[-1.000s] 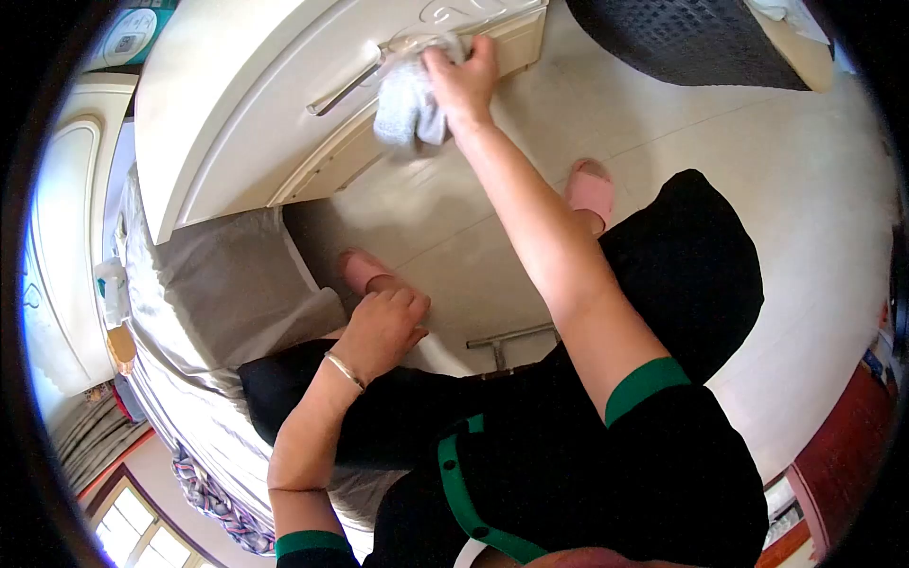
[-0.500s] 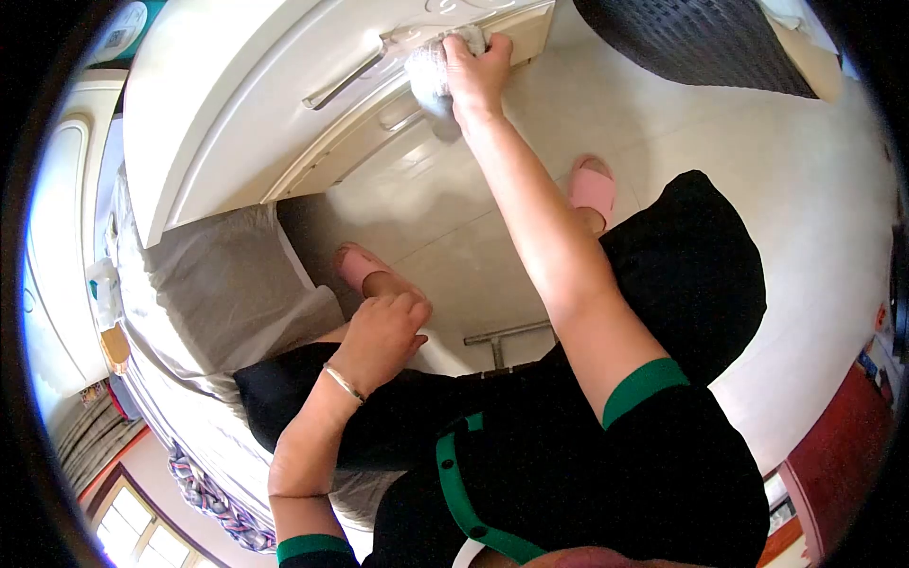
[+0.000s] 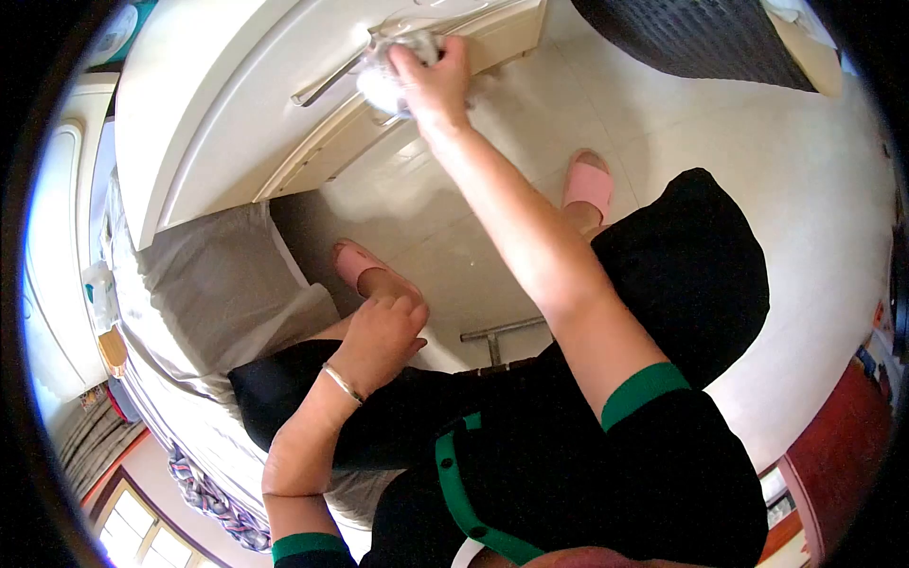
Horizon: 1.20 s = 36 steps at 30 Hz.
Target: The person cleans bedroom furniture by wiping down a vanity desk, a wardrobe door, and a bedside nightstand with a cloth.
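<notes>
My right hand (image 3: pixel 437 83) is closed on a crumpled whitish cloth (image 3: pixel 383 85), which is blurred by motion. It presses the cloth against the front of a white drawer (image 3: pixel 284 142), beside the right end of a long metal handle (image 3: pixel 327 83). My left hand (image 3: pixel 383 341) rests over my left knee, in black trousers. It holds nothing that I can see; its fingers bend loosely downward with the thumb apart, and the fingertips are partly hidden. A bracelet (image 3: pixel 343 383) circles the left wrist.
Pink slippers (image 3: pixel 589 185) are on my feet on the pale tiled floor (image 3: pixel 511 189). Grey fabric (image 3: pixel 237 275) hangs at the left, below the cabinet. A dark woven seat (image 3: pixel 691 38) stands at the upper right. A metal bar (image 3: pixel 502 331) shows low between my legs.
My right hand has moved left along the drawer front with the cloth, closer to the long handle. My left hand has stayed on the knee.
</notes>
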{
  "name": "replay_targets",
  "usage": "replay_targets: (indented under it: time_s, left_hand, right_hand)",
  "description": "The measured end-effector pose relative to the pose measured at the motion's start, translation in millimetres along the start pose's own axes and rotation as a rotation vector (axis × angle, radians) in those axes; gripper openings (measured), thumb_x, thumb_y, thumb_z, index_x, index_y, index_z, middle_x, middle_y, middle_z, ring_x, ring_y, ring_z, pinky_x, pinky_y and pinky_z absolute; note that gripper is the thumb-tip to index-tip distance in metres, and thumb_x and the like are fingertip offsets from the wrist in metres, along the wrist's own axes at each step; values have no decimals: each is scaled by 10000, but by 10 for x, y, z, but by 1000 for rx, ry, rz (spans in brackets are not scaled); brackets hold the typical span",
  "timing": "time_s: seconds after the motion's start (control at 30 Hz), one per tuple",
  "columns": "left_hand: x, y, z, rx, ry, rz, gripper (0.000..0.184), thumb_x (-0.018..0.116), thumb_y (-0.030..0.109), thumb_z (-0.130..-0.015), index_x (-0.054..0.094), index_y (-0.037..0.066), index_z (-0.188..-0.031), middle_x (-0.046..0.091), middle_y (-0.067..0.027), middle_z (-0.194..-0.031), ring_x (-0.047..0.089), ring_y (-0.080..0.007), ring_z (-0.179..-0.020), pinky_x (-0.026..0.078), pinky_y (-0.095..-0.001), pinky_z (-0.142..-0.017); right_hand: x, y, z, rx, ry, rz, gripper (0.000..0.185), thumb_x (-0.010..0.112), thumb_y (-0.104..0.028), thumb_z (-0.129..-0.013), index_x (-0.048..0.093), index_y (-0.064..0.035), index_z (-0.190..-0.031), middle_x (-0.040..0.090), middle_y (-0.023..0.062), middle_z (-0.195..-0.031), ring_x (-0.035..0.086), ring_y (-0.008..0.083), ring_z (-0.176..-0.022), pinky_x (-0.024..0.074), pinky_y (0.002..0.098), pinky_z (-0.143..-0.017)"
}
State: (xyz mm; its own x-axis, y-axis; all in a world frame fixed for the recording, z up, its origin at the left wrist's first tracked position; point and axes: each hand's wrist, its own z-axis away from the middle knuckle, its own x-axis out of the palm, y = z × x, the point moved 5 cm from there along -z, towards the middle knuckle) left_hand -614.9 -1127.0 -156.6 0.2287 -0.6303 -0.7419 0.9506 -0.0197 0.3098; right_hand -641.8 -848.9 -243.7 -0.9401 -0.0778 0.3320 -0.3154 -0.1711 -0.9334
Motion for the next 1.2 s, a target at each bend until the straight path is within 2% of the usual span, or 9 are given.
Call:
replay_targets:
  time_s: [0.3, 0.37, 0.63, 0.7, 0.77, 0.83, 0.9, 1.1, 1.2]
  left_hand:
    - [38, -24, 43, 21, 27, 18, 378, 698, 209, -811, 587, 64, -1142, 625, -158, -994, 627, -359, -922, 509, -455, -800]
    - [19, 13, 22, 48, 26, -17, 384, 698, 217, -809, 588, 67, -1145, 626, -150, -990, 626, -352, -921, 504, -455, -800]
    - [-26, 25, 50, 39, 42, -7, 401, 708, 222, -798, 586, 76, -1151, 625, -146, -988, 620, -346, -928, 496, -453, -786]
    - [-18, 29, 82, 45, 72, -32, 407, 711, 221, -796, 584, 78, -1156, 624, -146, -990, 622, -347, -920, 496, -449, -782]
    - [-29, 59, 82, 67, 83, -20, 418, 713, 216, -795, 579, 75, -1165, 625, -148, -1005, 626, -354, -916, 501, -451, -787]
    - [-39, 94, 81, 72, 102, -35, 368, 730, 217, -782, 588, 74, -1090, 614, -127, -991, 622, -322, -930, 496, -436, -800]
    - [-49, 127, 75, 85, 114, -50, 323, 747, 217, -769, 597, 73, -1016, 602, -106, -978, 618, -290, -944, 491, -422, -813]
    - [-2, 50, 45, 73, 48, 11, 421, 719, 207, -789, 579, 66, -1160, 631, -153, -1021, 635, -359, -919, 512, -459, -797]
    - [22, 34, 49, 74, 92, -4, 404, 721, 205, -787, 584, 68, -1142, 632, -154, -1007, 638, -359, -910, 516, -455, -787]
  right_hand:
    - [-245, -60, -222, 4, 204, -194, 406, 713, -93, -784, 452, 32, -1069, 556, 129, -987, 587, 197, -854, 528, 352, -737]
    - [-24, -262, -60, -227, 224, 18, 436, 728, -134, -766, 458, 34, -1064, 562, 121, -987, 581, 203, -836, 512, 338, -739]
    - [-175, -170, -301, 1, 125, -100, 438, 723, -160, -697, 479, 24, -1010, 560, 169, -1014, 565, 238, -880, 490, 383, -765]
    - [-430, 1, -563, 100, 209, 30, 458, 741, -272, -796, 585, -59, -1171, 604, 116, -1194, 540, 298, -1154, 427, 460, -995]
    - [-481, -47, -577, 102, 263, 72, 481, 756, -308, -806, 591, -85, -1199, 575, 101, -1301, 518, 253, -1208, 376, 467, -1057]
    - [-330, -72, -414, -24, 238, -68, 517, 728, -145, -734, 467, 50, -1135, 564, 137, -1009, 589, 220, -847, 523, 375, -773]
    - [-107, -181, -115, -78, 169, 79, 560, 739, -161, -739, 459, 50, -1176, 567, 150, -1048, 563, 236, -984, 506, 396, -849]
    - [-412, -133, -434, 42, 202, -229, 534, 756, -71, -733, 451, 52, -1154, 598, 175, -1036, 620, 217, -814, 554, 335, -681]
    - [-392, -158, -405, -7, 141, -89, 551, 762, -104, -735, 438, 64, -1147, 581, 170, -1017, 597, 225, -899, 546, 374, -756]
